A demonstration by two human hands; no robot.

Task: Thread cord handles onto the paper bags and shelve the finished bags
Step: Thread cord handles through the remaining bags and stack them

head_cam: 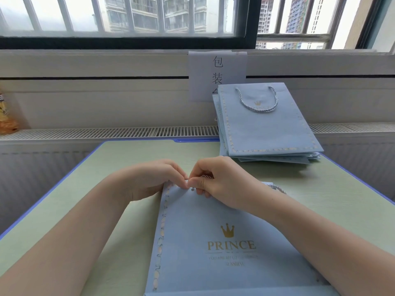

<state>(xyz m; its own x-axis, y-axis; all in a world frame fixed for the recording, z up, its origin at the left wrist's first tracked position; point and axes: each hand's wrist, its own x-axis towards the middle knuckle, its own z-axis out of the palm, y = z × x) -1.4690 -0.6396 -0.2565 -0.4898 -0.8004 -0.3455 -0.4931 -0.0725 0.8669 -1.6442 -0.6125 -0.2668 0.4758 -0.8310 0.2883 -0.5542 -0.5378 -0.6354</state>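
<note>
Both hands pinched at the flat paper bag's (213, 231) top edge: left hand (154, 178) steadying thin creasable paper, right hand (215, 180) feeding limp, slippery twisted cord (206, 176) by its tip.

"PRINCE" is printed in gold under a crown on the near paper bag (213, 242), with "SUNSHINE" lower down. Behind this bag, "包装" is written on a taped paper sign (217, 69).

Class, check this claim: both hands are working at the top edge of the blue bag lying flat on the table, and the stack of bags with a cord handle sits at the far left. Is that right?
Not quite. The head view shows the stack of bags at the far right of the table, not the far left. The rest stands: the left hand and right hand work at the top edge of the flat blue bag.
</note>
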